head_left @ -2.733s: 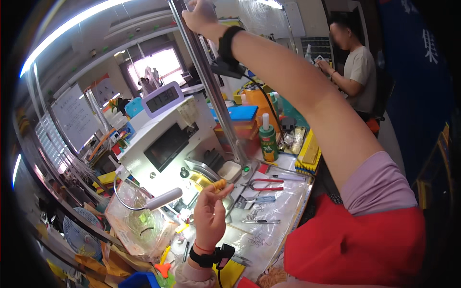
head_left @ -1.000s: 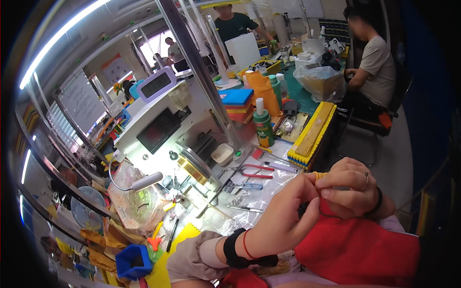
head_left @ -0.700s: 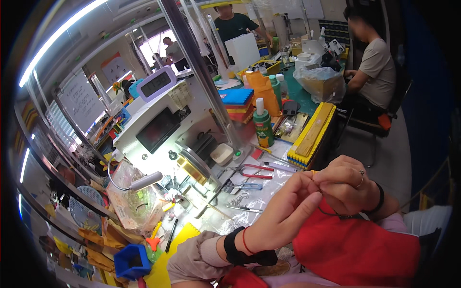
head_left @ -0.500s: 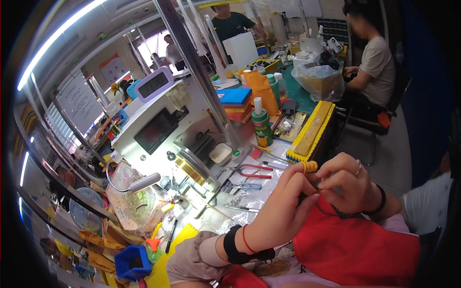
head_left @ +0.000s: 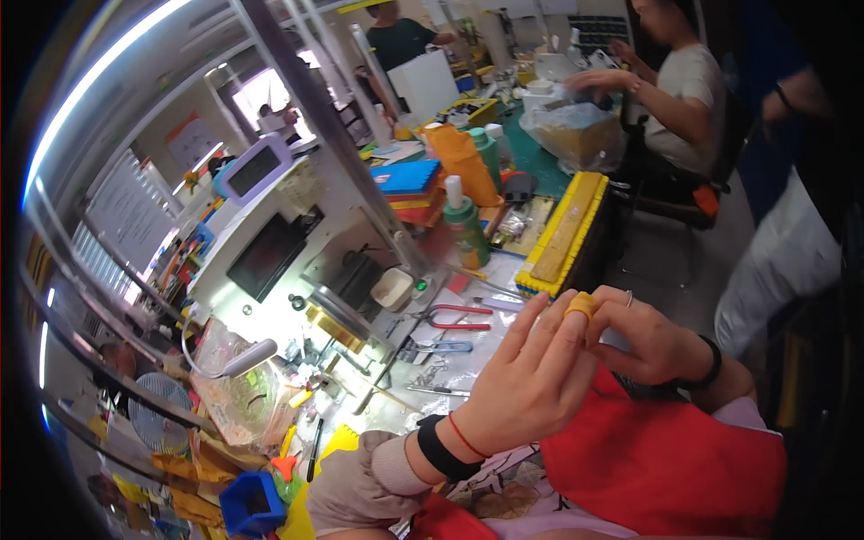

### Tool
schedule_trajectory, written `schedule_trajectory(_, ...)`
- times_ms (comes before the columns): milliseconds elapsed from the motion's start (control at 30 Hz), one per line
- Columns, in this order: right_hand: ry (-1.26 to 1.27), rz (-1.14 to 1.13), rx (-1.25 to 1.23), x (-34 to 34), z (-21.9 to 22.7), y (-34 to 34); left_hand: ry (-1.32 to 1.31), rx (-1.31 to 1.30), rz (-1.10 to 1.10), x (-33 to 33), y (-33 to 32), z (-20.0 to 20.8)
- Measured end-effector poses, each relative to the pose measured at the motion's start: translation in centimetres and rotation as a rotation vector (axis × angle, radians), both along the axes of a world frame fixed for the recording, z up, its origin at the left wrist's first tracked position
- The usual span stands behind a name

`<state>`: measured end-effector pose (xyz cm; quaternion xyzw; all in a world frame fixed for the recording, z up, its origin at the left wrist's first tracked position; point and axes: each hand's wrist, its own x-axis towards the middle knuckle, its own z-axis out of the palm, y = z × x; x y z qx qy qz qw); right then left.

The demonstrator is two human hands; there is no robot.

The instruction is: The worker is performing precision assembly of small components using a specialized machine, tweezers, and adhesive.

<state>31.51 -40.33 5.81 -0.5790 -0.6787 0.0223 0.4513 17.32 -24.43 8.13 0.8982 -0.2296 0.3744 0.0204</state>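
My left hand (head_left: 538,382) and my right hand (head_left: 646,340) meet in front of my chest, above a red cloth (head_left: 661,450) over my lap. A yellow rubber finger cot (head_left: 581,305) sits at a fingertip where the hands meet, apparently on my left hand. The fingers of both hands are bent and pressed together. What they hold between them is hidden behind the left fingers. The left wrist carries a black band and a red cord; on the right are a ring and a black band.
Left of my hands, a lit workbench holds red-handled pliers (head_left: 461,317), blue-handled pliers (head_left: 445,346), tweezers (head_left: 438,390) and a lamp (head_left: 250,357). A green bottle (head_left: 464,229) and a yellow-edged block (head_left: 565,238) stand beyond. A co-worker (head_left: 679,99) sits far right.
My view has turned slightly right. My left fingers have straightened and now cover the dark thin strand seen between the hands before. The seated co-worker has raised their arms; another person's arm appears at right.
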Motion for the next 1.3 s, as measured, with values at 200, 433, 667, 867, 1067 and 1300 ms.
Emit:
schedule_trajectory(200,-0.363,-0.106,0.241,2.1,-2.7,0.0,0.133,-0.019,0.027,2.6,0.3,-1.8)
schedule_trajectory(433,-0.223,-0.945,0.121,19.3,-7.8,-6.6,0.372,-0.200,0.167,6.5,4.2,-5.7)
schedule_trajectory(667,0.053,-0.841,0.479,30.0,-18.9,4.5,0.510,-0.118,0.142,11.3,6.5,-10.6)
schedule_trajectory(867,0.293,-0.798,0.412,31.1,-19.8,9.0,0.569,-0.167,0.144,12.1,7.7,-12.2)
schedule_trajectory(1067,0.254,-0.889,0.323,31.5,-20.1,9.8,0.575,-0.153,0.141,12.5,7.6,-12.3)
schedule_trajectory(1300,0.178,-1.074,0.184,30.7,-20.1,8.5,0.537,-0.115,0.176,12.7,6.7,-12.4)
